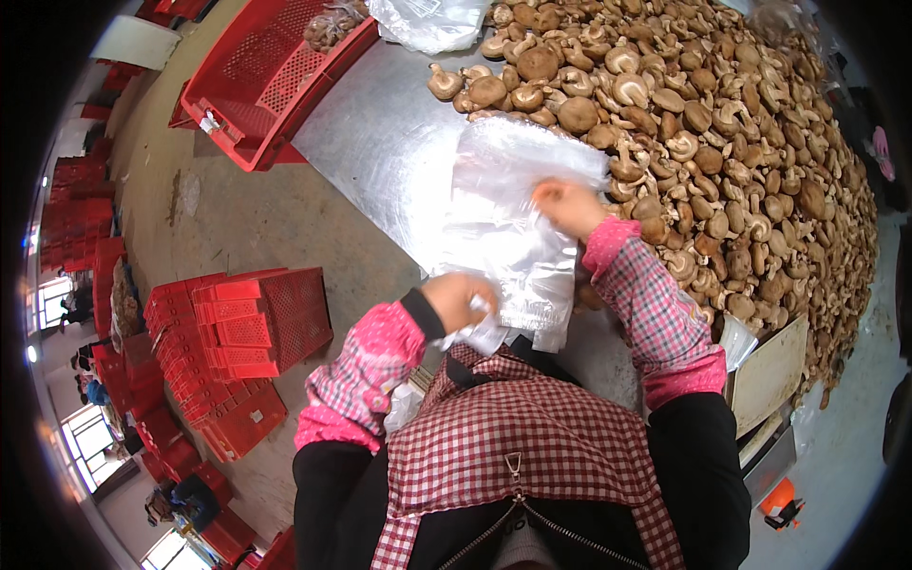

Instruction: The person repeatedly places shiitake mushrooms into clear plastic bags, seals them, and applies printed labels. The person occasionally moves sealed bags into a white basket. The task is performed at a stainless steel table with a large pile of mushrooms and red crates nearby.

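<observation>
Clear plastic bags (513, 235) lie flat on the metal table (377, 121) in front of me, at the edge of a large heap of shiitake mushrooms (712, 157). My left hand (462, 303) is closed around a crumpled bit of white or clear plastic (484, 331) at the near end of the bags. My right hand (566, 206) is on the bags' right side, close to the mushrooms; it is blurred, and whether its fingers grip the plastic cannot be told.
A red plastic crate (278, 78) with bagged mushrooms (333, 28) stands at the table's far left. More clear bags (431, 21) lie beside it. Stacked red crates (242, 342) stand on the floor to the left. A scale-like box (769, 377) is at the right.
</observation>
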`<state>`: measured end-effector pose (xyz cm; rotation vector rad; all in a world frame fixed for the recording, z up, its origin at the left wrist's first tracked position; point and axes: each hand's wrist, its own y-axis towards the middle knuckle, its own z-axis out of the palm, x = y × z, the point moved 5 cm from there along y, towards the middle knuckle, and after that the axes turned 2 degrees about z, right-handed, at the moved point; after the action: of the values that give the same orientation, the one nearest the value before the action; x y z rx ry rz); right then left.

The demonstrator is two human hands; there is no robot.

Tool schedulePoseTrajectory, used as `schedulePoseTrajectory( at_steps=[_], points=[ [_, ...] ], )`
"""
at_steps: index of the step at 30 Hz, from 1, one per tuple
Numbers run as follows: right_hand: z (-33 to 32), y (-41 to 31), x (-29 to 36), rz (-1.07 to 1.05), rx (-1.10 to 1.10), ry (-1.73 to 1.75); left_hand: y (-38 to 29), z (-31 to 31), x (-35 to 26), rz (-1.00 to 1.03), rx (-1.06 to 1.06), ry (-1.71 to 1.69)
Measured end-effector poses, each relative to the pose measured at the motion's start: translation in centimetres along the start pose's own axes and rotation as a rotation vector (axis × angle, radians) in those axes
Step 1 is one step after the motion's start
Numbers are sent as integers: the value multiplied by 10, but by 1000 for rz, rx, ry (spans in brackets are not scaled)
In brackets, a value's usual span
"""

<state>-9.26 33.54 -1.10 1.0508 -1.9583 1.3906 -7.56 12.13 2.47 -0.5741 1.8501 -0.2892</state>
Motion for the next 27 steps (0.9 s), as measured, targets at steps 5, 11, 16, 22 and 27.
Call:
schedulePoseTrajectory(
  at_steps=[5,11,16,22,27],
  points=[
    [-54,-75,29,-637,-886,435,45,-36,29,-260,-672,-453],
    [51,-111,-2,-678,-207,-247,31,-26,75,-456,-531,224],
    [77,-91,-44,-779,-39,-536,-26,21,80,-409,-226,-392],
    [-1,-38,-1,-188,-314,194,-19,25,12,41,-43,-300],
    [-36,-91,43,-655,-874,-151,27,-29,39,-229,-862,-414]
  ],
)
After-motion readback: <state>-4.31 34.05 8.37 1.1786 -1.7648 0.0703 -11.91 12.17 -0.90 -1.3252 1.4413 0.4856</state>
